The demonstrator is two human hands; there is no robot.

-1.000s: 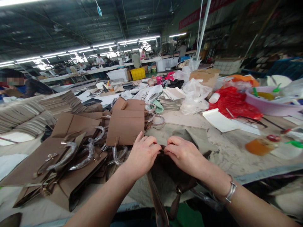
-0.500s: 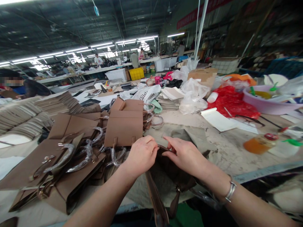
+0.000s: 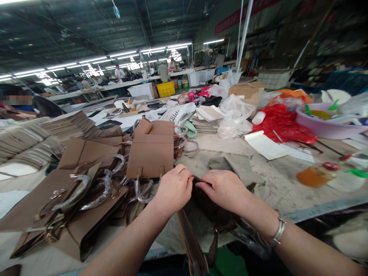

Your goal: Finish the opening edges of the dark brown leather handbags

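Both my hands meet at the top edge of a dark brown bag [image 3: 208, 216] that hangs over the table's near edge. My left hand [image 3: 174, 189] is closed, pinching the bag's rim from the left. On the right, my right hand [image 3: 225, 189] has its fingers curled on the same rim; a silver bracelet [image 3: 279, 230] sits on that wrist. The bag's strap [image 3: 192, 247] hangs down toward me. Just left of my hands lies a heap of light brown bags [image 3: 86, 184] with handles wrapped in clear film.
Stacked flat brown pieces [image 3: 34, 140] fill the far left. A glue bottle [image 3: 314, 174], a pink basin [image 3: 327, 122], red plastic [image 3: 283, 122], clear bags [image 3: 234, 119] and white sheets [image 3: 267, 145] lie to the right. Other people work at distant benches [image 3: 165, 73].
My right hand's fingers, lifted and spread half a second ago, have curled back down onto the bag's rim. The left hand has stayed closed on the rim.
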